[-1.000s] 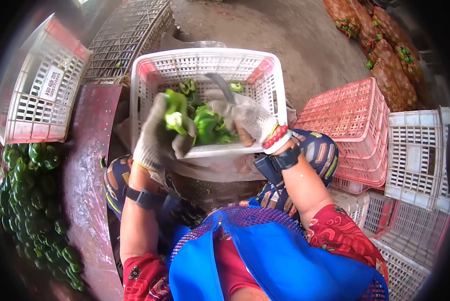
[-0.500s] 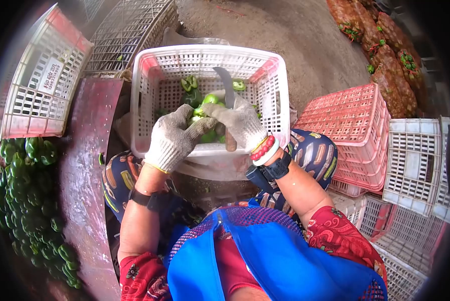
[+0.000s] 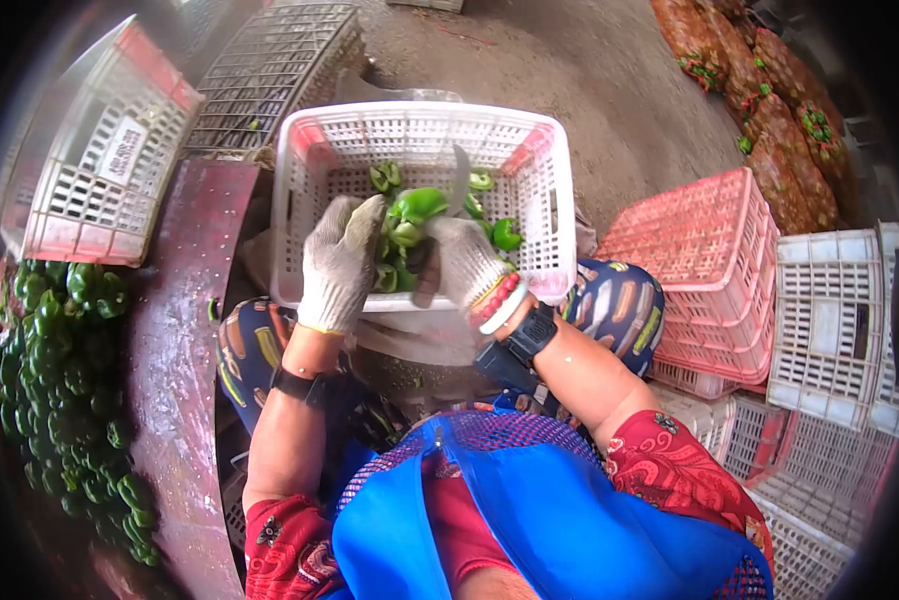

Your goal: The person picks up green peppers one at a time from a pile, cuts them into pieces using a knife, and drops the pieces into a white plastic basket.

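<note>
My right hand (image 3: 464, 258), in a pale knit glove with grey fingers, is closed round the handle of a knife with a curved blade (image 3: 460, 180). The blade points up and away from me, slightly blurred. My left hand (image 3: 337, 262), gloved the same way, is over the left half of a white plastic crate (image 3: 424, 108), its fingers stretched forward. A bright green pepper (image 3: 419, 205) shows between the two hands; no grip on it is visible. Cut green peppers (image 3: 385, 177) and a green piece (image 3: 506, 234) lie in the crate, partly hidden by my hands.
Whole green peppers (image 3: 59, 380) are heaped at the left, beside a stained reddish board (image 3: 184, 370). A white crate (image 3: 109, 150) stands tilted above them. Stacked pink crates (image 3: 684, 240) and white crates (image 3: 824, 330) are on the right. Full mesh sacks (image 3: 784, 150) lie at the far right.
My hands have moved apart from where they met over the pepper, the left a little to the left. More green pieces show at the crate's right. The knife stays in my right hand.
</note>
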### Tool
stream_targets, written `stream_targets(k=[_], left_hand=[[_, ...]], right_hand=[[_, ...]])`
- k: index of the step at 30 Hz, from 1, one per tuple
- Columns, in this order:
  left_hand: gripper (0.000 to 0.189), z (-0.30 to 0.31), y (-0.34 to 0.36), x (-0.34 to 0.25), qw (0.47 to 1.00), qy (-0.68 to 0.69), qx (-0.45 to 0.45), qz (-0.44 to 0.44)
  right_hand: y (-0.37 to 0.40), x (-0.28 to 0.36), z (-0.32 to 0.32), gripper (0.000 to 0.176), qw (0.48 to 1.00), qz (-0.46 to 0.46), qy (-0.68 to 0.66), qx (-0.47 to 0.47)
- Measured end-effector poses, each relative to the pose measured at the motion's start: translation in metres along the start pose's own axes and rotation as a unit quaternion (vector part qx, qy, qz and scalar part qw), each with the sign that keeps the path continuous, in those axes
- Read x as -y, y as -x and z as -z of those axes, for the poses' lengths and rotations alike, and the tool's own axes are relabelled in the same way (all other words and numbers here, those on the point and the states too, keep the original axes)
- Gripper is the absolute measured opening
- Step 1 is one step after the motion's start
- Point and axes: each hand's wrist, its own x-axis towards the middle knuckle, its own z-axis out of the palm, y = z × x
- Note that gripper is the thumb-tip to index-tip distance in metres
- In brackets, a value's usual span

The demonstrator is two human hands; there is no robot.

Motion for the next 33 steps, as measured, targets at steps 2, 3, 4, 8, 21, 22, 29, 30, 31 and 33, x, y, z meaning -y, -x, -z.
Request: stream_targets(k=[2,3,4,8,21,22,29,30,31,33], left_hand=[[0.042,0.028,0.017,-0.009,0.979,0.18,0.035,0.094],[0.037,0.054,0.026,-0.02,0.967,0.198,0.061,0.148],[0.034,0.078,0.04,-0.037,0.983,0.133,0.042,0.115],[0.039,0.204,0.118,-0.05,0.949,-0.168,-0.011,0.267],[0.091,0.415,-0.054,0.072,0.84,-0.461,-0.267,0.103],[0.09,0.416,-0.061,0.071,0.836,-0.475,-0.246,0.126],[0.093,0.389,-0.032,0.077,0.843,-0.471,-0.239,0.105],[0.09,0.386,-0.026,0.078,0.859,-0.43,-0.255,0.113],[0.086,0.38,-0.02,0.076,0.873,-0.387,-0.271,0.119],[0.077,0.35,-0.002,0.058,0.946,-0.083,-0.299,0.089]], right_hand=[[-0.011,-0.004,0.016,0.027,0.936,0.141,0.322,-0.017],[-0.018,-0.009,0.036,0.025,0.807,0.238,0.541,0.003],[-0.027,-0.022,0.049,0.024,0.736,0.292,0.61,-0.012],[-0.067,-0.074,0.08,0.034,0.826,0.219,0.507,-0.111],[-0.037,-0.034,0.033,0.048,0.981,-0.128,0.142,0.019],[-0.031,-0.021,0.024,0.048,0.977,-0.148,0.152,0.02],[-0.027,-0.017,0.006,0.048,0.985,-0.165,-0.031,0.027],[-0.025,-0.013,0.004,0.048,0.987,-0.16,-0.007,0.03],[-0.023,-0.012,0.005,0.048,0.988,-0.147,0.008,0.047],[-0.017,-0.011,0.01,0.049,0.99,-0.118,0.033,0.073]])
